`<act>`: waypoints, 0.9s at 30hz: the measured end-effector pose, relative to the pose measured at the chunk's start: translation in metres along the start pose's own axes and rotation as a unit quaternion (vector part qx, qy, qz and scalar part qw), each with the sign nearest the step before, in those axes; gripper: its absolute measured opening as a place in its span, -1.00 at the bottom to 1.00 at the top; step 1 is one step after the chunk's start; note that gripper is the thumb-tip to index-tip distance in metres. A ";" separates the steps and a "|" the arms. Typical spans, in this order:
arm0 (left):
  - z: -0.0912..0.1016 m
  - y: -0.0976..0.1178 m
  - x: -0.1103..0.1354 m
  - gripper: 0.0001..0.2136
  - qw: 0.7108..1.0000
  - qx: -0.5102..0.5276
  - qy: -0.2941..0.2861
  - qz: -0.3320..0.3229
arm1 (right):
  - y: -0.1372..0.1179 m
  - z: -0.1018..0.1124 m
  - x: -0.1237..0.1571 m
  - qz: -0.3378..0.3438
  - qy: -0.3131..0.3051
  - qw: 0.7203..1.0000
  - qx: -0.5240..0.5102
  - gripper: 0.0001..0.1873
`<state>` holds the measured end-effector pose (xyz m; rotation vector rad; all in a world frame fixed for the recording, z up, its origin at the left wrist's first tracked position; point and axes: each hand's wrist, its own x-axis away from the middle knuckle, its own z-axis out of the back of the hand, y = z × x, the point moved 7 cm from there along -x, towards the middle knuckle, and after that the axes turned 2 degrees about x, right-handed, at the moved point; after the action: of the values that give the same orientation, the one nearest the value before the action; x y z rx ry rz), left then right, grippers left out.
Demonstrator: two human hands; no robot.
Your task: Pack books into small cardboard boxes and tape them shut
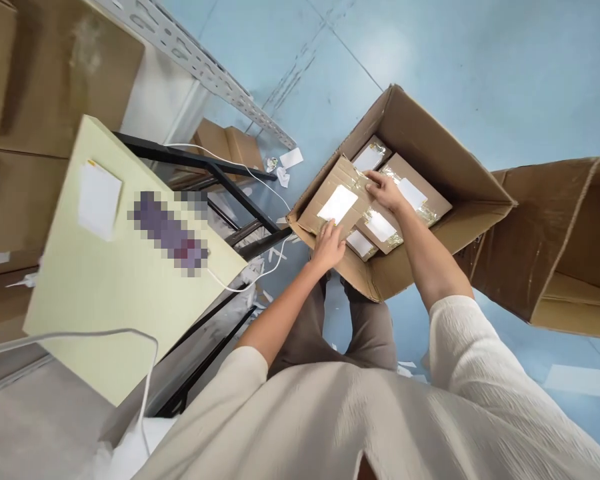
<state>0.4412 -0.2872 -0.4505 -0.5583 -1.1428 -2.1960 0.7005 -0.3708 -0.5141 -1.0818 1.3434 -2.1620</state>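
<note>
A large open cardboard box (pixel 453 143) stands on the floor before me, with several smaller taped packages inside. My left hand (pixel 329 248) grips the near edge of a small cardboard box (pixel 325 195) with a white label, its fingertips by the label's lower corner. On that same box's right side, my right hand (pixel 386 193) curls its fingers over the taped edge. The small box lies at the left inside the large one, partly over its neighbours. Beside it are labelled packages (pixel 423 177), (pixel 393 243) wrapped with clear tape. My right thumb is partly hidden.
A pale yellow tabletop (pixel 145 300) to my left bears a white label sheet (pixel 99 200), a blurred-out item and a white cable (pixel 145 347). Another open carton (pixel 540 233) is at the right. Cartons (pixel 30 200) are stacked far left; paper scraps (pixel 283 175) litter the blue floor.
</note>
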 end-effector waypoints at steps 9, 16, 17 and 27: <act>-0.014 0.028 -0.056 -0.09 0.997 -0.060 0.029 -0.049 | 0.034 -0.001 -0.011 0.001 -0.013 0.998 -0.069 -0.15; -0.008 0.030 -0.080 -0.05 0.997 -0.011 0.068 -0.043 | 0.108 0.030 0.002 -0.079 0.100 0.990 0.057 -0.09; -0.010 0.030 -0.080 -0.08 0.997 -0.007 0.071 -0.042 | 0.122 0.032 0.006 -0.096 0.108 0.984 0.106 -0.06; -0.010 0.069 -0.185 0.01 0.984 -0.032 0.074 -0.160 | 0.186 0.022 0.030 -0.148 0.112 0.942 0.278 -0.25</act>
<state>0.6223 -0.2693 -0.5269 -0.2429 -1.1501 -2.5058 0.6831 -0.4914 -0.6594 -0.8640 0.5867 -2.7164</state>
